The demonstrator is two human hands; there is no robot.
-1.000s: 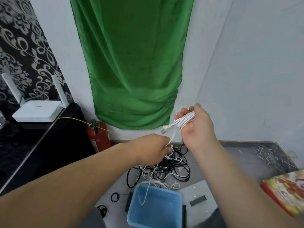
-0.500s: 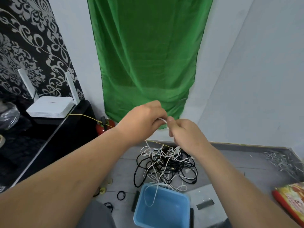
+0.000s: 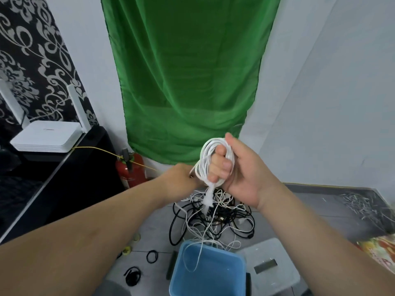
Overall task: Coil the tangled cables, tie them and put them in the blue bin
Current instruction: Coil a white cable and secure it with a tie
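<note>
My right hand point(image 3: 237, 169) grips a coil of white cable point(image 3: 205, 155) looped round its fingers, palm turned toward me; a white plug point(image 3: 207, 198) dangles below the coil. My left hand point(image 3: 179, 178) sits just left of the coil and pinches a strand of the same white cable. From there a loose white strand drops down into the blue bin point(image 3: 230, 280) at the bottom centre. A tangled pile of black and white cables point(image 3: 215, 221) lies on the floor behind the bin.
A black table with a white router point(image 3: 46, 136) stands at left, a red fire extinguisher point(image 3: 130, 169) beside it. Small black ties point(image 3: 152, 256) lie on the floor left of the bin. A clear lid point(image 3: 269, 265) lies right of it. Green cloth point(image 3: 188, 77) hangs ahead.
My right hand has turned palm toward me, the coil now in plain sight around its fingers. My left hand dropped lower and left of the coil. The view shifted slightly.
</note>
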